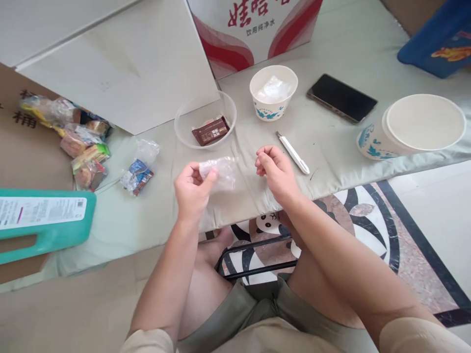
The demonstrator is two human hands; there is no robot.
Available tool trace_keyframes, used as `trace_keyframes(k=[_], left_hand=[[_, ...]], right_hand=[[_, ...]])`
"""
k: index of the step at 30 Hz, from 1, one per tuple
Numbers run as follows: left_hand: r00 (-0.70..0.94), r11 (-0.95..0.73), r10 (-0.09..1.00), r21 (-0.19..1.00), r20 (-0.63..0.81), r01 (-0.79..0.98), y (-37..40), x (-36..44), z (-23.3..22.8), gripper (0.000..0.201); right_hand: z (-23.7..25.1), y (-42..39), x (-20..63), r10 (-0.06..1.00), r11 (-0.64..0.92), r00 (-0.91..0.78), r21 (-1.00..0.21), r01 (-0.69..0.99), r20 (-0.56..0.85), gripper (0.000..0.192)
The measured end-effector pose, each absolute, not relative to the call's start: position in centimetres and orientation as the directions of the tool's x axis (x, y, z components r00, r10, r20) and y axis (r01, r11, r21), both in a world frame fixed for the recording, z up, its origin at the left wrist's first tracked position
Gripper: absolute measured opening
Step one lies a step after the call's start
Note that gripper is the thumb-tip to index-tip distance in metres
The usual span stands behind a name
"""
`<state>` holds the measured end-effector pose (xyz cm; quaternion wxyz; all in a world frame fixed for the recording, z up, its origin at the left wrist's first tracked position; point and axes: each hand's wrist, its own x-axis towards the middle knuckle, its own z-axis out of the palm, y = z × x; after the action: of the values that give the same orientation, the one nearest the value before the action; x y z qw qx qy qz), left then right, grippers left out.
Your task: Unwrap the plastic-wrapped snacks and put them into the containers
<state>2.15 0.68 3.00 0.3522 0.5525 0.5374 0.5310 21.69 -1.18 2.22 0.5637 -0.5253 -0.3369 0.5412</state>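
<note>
Over the pale table [331,162] I see my left hand [191,189] fingers pinching a clear wrapper [222,171], right hand [275,169] fingers curled together, holding nothing, near a pen [293,153].

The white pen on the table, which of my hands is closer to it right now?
Right. Your right hand is loosely closed just left of the white pen, almost touching it. Your left hand is farther left, pinching a clear plastic bag.
</note>
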Motion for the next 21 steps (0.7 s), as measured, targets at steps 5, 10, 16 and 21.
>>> trace_keyframes(k=[5,10,16,21], left_hand=[[0.076,-0.678,0.657,0.543,0.750,0.495,8.7,9.2,10.0,0.037],[0.516,-0.601,0.795,0.299,0.318,0.741,16.6,18.1,12.1,0.042],[0.487,-0.481,0.868,0.077,-0.094,0.873,19.7,22.5,10.1,0.027],[0.427,-0.374,0.801,0.206,-0.419,0.904,19.5,23.4,11.1,0.022]], right_hand=[[2.6,-1.2,22.7,0.968,-0.096,0.188,-0.938,-0.334,-0.166,0.017],[3.1,-1.1,23.4,0.972,-0.083,0.175,-0.921,-0.379,-0.160,0.019],[3.3,0.2,25.0,0.934,-0.046,0.280,-0.853,-0.520,-0.221,0.016],[3.1,1.7,25.9,0.885,-0.077,0.327,-0.797,-0.599,-0.331,0.026]])
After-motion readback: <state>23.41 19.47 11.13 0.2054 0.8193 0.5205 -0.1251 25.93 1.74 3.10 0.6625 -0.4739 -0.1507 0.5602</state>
